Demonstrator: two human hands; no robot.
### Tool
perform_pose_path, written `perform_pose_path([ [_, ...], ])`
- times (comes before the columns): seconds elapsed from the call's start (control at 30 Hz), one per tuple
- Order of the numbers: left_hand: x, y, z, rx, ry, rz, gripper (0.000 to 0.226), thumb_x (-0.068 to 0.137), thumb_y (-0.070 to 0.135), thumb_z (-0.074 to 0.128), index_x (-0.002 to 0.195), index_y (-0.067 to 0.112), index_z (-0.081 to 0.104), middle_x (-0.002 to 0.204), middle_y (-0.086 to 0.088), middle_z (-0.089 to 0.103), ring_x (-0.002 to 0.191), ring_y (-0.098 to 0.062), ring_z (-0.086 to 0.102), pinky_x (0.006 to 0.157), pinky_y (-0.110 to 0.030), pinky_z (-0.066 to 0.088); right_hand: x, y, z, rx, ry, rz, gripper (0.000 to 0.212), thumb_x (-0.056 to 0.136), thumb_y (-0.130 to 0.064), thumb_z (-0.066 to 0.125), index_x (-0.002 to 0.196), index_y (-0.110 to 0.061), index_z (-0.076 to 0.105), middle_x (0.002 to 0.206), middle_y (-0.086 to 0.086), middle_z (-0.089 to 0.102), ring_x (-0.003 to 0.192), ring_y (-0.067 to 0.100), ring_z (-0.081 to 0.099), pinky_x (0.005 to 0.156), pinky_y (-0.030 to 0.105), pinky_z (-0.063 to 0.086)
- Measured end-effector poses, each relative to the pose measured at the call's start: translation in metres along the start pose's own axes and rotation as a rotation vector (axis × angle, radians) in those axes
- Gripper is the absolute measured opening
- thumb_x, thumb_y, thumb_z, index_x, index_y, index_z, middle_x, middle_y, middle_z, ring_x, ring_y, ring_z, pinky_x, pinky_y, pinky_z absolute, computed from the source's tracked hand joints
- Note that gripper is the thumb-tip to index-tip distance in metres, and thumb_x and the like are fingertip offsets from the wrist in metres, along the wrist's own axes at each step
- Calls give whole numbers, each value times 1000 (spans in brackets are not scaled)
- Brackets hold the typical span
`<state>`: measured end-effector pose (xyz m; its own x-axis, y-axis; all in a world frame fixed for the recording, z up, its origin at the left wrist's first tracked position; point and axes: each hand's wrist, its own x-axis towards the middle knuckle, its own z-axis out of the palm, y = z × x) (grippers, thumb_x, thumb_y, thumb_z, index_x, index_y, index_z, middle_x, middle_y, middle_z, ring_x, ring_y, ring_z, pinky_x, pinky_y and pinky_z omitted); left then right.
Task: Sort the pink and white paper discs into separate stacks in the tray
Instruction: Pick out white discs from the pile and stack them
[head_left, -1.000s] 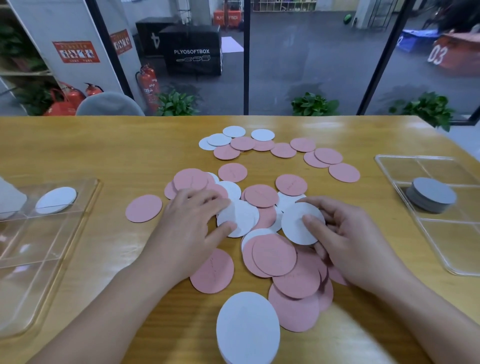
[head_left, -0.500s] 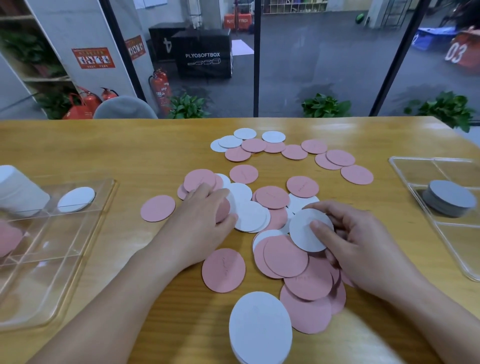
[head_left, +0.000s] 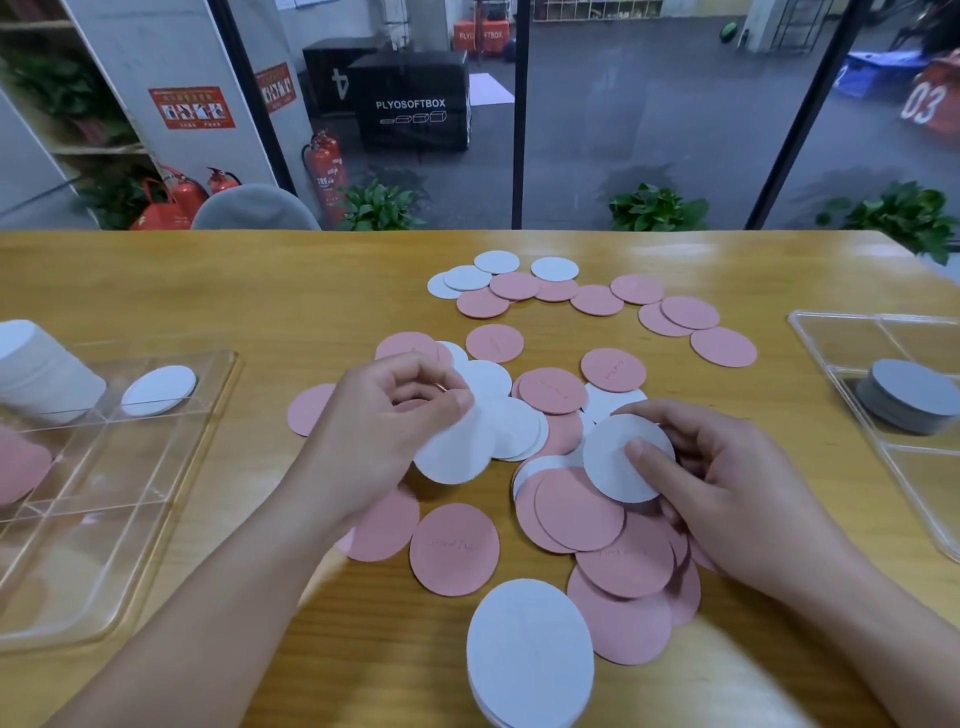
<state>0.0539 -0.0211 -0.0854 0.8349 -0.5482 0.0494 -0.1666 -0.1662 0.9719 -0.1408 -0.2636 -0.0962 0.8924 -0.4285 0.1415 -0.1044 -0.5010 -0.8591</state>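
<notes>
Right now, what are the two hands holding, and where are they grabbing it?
Each pinches a white paper disc by its edge: the left hand grips one at its upper rim, the right hand another at its right side.

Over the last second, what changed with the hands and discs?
The left hand went from resting flat on the pile to lifting a white disc pinched at its edge. The right hand still holds its own white disc in the same spot. The loose pink discs and the tray look unmoved.
</notes>
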Motion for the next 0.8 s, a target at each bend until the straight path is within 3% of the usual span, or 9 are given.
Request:
perform_pose_path([
  [0.13, -10, 7, 11, -90, -102, -51, 19, 102, 12, 76, 111, 27, 85, 95, -5, 77, 88, -17, 65, 81, -40, 50, 0, -2, -1, 27, -4, -1, 16, 109, -19, 67, 114, -30, 77, 74, -4, 71, 55, 15, 57, 53, 28, 48],
  [0.2, -14, 11, 11, -66, -152, -52, 21, 103, 10, 76, 109, 27, 86, 105, -10, 79, 87, -22, 64, 79, -39, 51, -1, -4, 0, 66, -15, 6, 14, 109, -17, 66, 113, -26, 77, 68, -3, 67, 50, 16, 53, 47, 27, 44],
  [0.3, -15, 10, 7, 30, -180, -12, 20, 103, 7, 73, 106, 24, 85, 92, -4, 79, 69, -36, 57, 66, -38, 46, -1, -8, -1, 181, -49, 77, 12, 111, -15, 63, 106, -17, 74, 57, -1, 58, 38, 15, 42, 38, 22, 34],
  [0.37, -16, 10, 6, 53, -184, 12, 19, 103, 3, 72, 104, 19, 83, 91, -4, 80, 75, -42, 62, 69, -38, 49, -2, -11, -3, 222, -69, 111, 14, 111, -20, 63, 102, -19, 74, 55, 9, 56, 36, 22, 38, 39, 23, 30],
  [0.47, -19, 13, 7, -22, -224, 8, 16, 102, -4, 69, 102, 9, 78, 102, -12, 81, 89, -22, 73, 77, -23, 55, -1, -12, -4, 248, -79, 144, 19, 112, -26, 63, 97, -23, 74, 55, 19, 54, 38, 22, 34, 41, 24, 29],
  [0.57, -19, 14, 9, 23, -217, 10, 12, 101, -1, 72, 103, 9, 79, 98, -14, 80, 93, -33, 73, 85, -34, 53, -1, -11, -4, 281, -84, 177, 22, 113, -30, 60, 98, -22, 75, 54, 23, 54, 38, 22, 32, 43, 25, 29],
  [0.63, -19, 13, 8, 97, -164, 4, 7, 101, 7, 77, 99, 14, 80, 90, -15, 79, 86, -36, 68, 84, -37, 50, -1, -10, -4, 306, -100, 204, 24, 114, -29, 57, 102, -22, 76, 55, 23, 55, 41, 23, 32, 45, 25, 28],
  [0.7, -18, 12, 7, 116, -95, -17, 4, 99, 15, 80, 95, 16, 80, 86, -22, 74, 76, -25, 60, 81, -36, 47, -1, -11, -4, 323, -126, 221, 25, 115, -27, 54, 106, -26, 77, 57, 22, 58, 47, 25, 33, 46, 26, 27],
  [0.8, -17, 11, 6, 246, 29, 27, 10, 98, 19, 80, 88, 18, 78, 72, -15, 66, 68, -15, 50, 68, -22, 43, -1, -12, -4, 330, -159, 212, 27, 115, -22, 54, 108, -34, 77, 63, 23, 64, 49, 25, 41, 46, 24, 28],
])
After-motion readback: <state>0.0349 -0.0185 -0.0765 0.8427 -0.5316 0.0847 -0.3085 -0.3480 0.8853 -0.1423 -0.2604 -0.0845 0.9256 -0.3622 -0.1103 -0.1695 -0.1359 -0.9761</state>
